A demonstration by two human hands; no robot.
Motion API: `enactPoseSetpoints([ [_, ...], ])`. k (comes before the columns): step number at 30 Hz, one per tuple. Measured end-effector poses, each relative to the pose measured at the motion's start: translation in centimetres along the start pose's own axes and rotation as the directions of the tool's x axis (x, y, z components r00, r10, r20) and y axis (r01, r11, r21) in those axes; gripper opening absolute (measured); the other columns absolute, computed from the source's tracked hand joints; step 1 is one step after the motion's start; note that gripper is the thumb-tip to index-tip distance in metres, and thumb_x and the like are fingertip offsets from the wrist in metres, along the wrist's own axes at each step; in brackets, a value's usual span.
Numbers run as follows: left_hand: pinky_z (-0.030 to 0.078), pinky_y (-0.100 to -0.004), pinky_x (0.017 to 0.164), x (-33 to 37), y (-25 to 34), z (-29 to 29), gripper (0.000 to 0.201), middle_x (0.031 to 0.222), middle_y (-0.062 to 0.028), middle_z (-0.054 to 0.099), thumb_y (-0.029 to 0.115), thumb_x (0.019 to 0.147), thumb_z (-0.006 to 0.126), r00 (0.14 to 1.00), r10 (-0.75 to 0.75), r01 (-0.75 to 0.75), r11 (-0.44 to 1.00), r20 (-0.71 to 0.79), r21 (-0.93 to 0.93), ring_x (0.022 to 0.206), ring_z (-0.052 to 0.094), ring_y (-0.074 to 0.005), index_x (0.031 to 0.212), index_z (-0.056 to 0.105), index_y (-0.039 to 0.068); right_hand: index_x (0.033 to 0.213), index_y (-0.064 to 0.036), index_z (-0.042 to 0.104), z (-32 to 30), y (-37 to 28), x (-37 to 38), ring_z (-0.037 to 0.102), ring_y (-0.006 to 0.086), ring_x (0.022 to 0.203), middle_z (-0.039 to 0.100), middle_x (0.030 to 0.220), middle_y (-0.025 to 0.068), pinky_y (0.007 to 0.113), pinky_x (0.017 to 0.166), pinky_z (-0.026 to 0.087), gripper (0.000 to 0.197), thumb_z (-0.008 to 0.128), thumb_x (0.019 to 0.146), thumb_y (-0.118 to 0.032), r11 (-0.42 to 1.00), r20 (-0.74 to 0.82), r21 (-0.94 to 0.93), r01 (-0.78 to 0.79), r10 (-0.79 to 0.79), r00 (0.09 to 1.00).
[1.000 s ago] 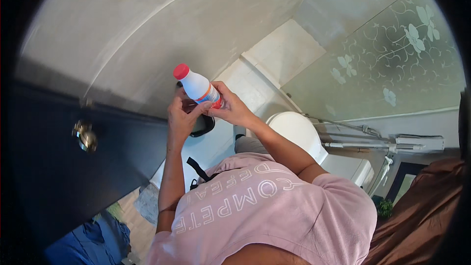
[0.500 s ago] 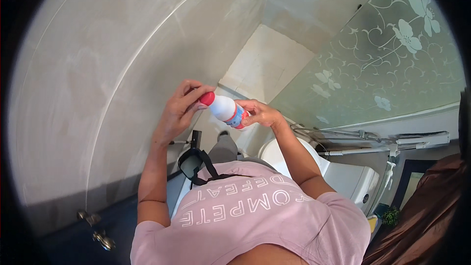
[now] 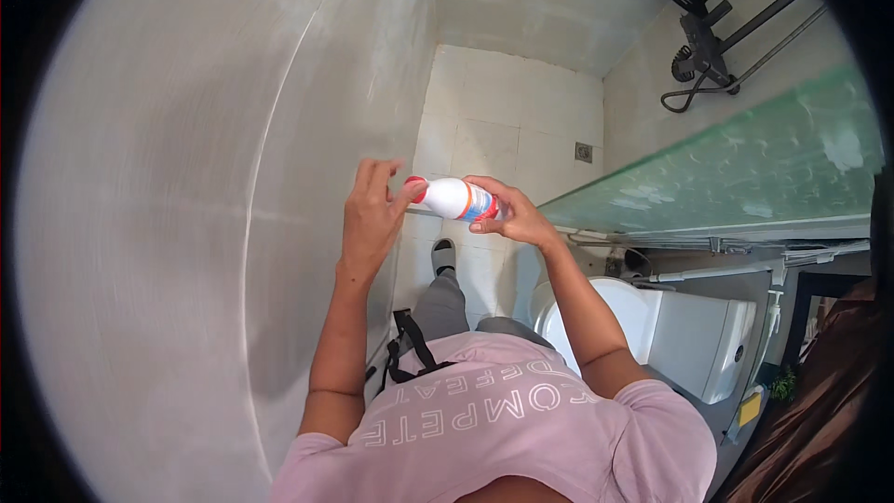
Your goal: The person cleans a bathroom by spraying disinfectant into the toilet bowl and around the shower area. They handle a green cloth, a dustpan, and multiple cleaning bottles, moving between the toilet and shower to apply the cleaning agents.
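Gripping one white bottle by its labelled end, the fingers of the right hand close round it, ahead and left of the one white toilet. One red cap tops the bottle, with the thumb of the left hand overlapping it (whether those fingers grip, I cannot tell). Ahead of the toilet lies one floor drain; left of it, one grey shoe. The right hand hides the bottle's base, and the right forearm covers part of the toilet.
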State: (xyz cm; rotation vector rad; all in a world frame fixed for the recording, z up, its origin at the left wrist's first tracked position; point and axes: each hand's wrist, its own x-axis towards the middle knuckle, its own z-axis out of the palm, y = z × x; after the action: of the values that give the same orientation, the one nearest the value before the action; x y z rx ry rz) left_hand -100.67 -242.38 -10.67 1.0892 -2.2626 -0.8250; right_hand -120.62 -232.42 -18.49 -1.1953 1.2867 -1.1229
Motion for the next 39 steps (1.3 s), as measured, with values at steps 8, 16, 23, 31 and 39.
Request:
enactPoseSetpoints([
  [8,0.045,-0.023,0.064,9.4,-5.8,-1.7,0.033,0.101,-0.0051,0.05,0.001,0.079,0.058,0.978,0.085,0.023,0.865,0.192,-0.5,0.077,0.051,-0.0104,0.112,0.057,0.004,0.122,-0.0053,0.046,-1.2,1.6,10.1,0.049,0.0161,0.104,0.053,0.111,0.0048,0.03,0.091,0.039,0.068,0.078,0.063,-0.016,0.992,0.002,0.098,-0.08,0.08,0.997],
  [16,0.044,-0.0246,0.06,17.2,-5.9,1.1,0.031,0.089,-0.0063,0.051,0.01,0.079,0.063,0.993,-0.026,0.039,0.994,0.118,-0.102,0.067,0.051,-0.0118,0.107,0.057,0.001,0.118,-0.0074,0.046,-5.1,1.0,14.9,0.048,0.0163,0.103,0.051,0.109,0.0039,0.03,0.09,0.039,0.064,0.075,0.062,-0.007,0.999,-0.133,0.043,-0.031,0.036,0.99],
  [23,0.042,-0.0224,0.059,23.9,-5.7,3.5,0.04,0.096,-0.0061,0.05,0.005,0.08,0.059,0.957,0.214,-0.112,0.895,0.194,-0.432,0.07,0.05,-0.0086,0.119,0.053,0.007,0.119,-0.0089,0.045,-11.6,2.8,19.4,0.048,0.0163,0.102,0.052,0.108,0.0042,0.03,0.089,0.039,0.064,0.075,0.062,-0.007,0.996,-0.101,0.091,-0.026,0.035,0.994],
  [31,0.042,-0.0285,0.06,35.6,-6.3,12.8,0.021,0.087,-0.0104,0.049,0.01,0.085,0.054,0.966,0.088,-0.025,0.968,0.242,-0.252,0.067,0.048,-0.0155,0.101,0.052,-0.002,0.117,-0.0091,0.045,-21.8,7.8,26.1,0.048,0.018,0.104,0.052,0.11,0.0051,0.031,0.09,0.038,0.064,0.075,0.061,-0.006,0.994,-0.164,0.046,-0.096,0.102,0.981],
  [39,0.041,-0.0257,0.054,47.8,-4.3,26.4,0.024,0.074,-0.0061,0.05,0.021,0.089,0.052,0.939,-0.032,0.132,0.953,0.343,-0.273,0.056,0.046,-0.0118,0.093,0.052,-0.003,0.115,-0.0108,0.04,-35.4,14.7,26.0,0.053,0.0228,0.097,0.053,0.102,0.0092,0.032,0.079,0.045,0.067,0.074,0.059,-0.001,0.983,-0.517,0.076,-0.164,0.18,0.837],
])
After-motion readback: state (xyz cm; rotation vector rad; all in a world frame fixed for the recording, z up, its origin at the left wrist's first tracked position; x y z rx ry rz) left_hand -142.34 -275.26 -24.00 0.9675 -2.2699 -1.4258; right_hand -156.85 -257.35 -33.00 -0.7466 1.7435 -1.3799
